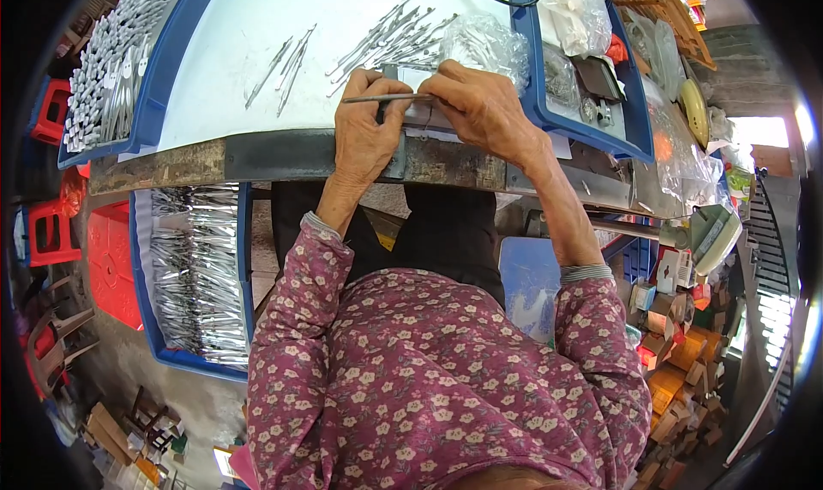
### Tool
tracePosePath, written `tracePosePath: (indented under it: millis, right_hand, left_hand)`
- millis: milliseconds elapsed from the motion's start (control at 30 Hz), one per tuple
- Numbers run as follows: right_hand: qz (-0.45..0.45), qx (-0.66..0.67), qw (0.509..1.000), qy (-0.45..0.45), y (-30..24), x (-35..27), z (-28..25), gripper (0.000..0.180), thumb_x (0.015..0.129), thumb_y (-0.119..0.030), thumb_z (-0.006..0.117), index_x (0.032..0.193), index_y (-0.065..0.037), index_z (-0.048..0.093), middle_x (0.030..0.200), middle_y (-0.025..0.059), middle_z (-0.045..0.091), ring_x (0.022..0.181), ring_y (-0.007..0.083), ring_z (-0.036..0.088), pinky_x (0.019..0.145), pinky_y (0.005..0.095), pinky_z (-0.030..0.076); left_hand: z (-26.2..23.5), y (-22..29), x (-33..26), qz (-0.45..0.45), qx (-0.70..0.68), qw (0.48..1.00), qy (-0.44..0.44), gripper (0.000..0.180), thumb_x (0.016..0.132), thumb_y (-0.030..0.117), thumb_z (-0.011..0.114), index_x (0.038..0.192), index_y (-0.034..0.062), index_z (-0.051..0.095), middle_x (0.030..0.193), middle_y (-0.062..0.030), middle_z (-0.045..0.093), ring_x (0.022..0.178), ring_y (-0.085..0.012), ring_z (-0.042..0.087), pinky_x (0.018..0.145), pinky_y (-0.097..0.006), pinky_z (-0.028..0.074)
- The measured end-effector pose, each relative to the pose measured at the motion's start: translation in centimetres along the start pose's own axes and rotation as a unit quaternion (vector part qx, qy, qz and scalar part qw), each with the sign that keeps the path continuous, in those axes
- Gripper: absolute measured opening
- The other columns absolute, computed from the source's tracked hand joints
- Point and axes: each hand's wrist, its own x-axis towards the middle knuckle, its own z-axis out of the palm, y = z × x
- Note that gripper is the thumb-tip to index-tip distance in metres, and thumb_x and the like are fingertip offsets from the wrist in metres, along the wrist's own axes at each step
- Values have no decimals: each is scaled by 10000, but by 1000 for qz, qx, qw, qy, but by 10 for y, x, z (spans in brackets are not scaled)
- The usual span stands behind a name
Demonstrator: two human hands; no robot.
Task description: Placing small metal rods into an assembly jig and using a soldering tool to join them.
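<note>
At the table's near edge my hands meet over a slender dull-grey metal piece (pixel 369 98). My left hand (pixel 364 134) is closed, thumb and fingers pinching it near its middle. My right hand (pixel 480 108) is closed at its right end; the fingertips partly hide that end. Just beneath, between the hands, shows a dark metal fixture (pixel 392 138) on the edge, largely covered by my left hand. Beyond my hands lies a loose heap of thin silvery metal pieces (pixel 386 40). A few more thin pieces (pixel 291 70) lie apart on the white tabletop, to the left.
A blue tray (pixel 159 87) packed with metal pieces stands at left. Another blue tray (pixel 244 276) of them sits below the table. A clear plastic bag (pixel 489 48) rests behind my right hand, beside a blue tray (pixel 536 78) holding bags and small parts. A lamp (pixel 716 237) stands at right.
</note>
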Motion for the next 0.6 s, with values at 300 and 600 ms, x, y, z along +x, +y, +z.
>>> tracePosePath:
  millis: [300, 600]
  right_hand:
    - [8, 30, 999, -15, 4, 2, 1, 144, 760, -39, 592, 897, -81, 575, 805, 72, 531, 682, 288, 557, 575, 365, 425]
    - [6, 42, 999, -20, 7, 2, 3, 164, 764, -35, 590, 919, -90, 583, 830, 73, 546, 696, 290, 562, 585, 367, 429]
  left_hand:
    - [-1, 0, -1, -23, -8, 1000, -13, 103, 778, 75, 645, 857, 8, 641, 848, -63, 506, 745, -145, 519, 627, -262, 423]
    - [0, -1, 0, -23, -10, 1000, -12, 101, 772, 64, 642, 859, 12, 643, 842, -64, 509, 740, -149, 519, 622, -265, 422]
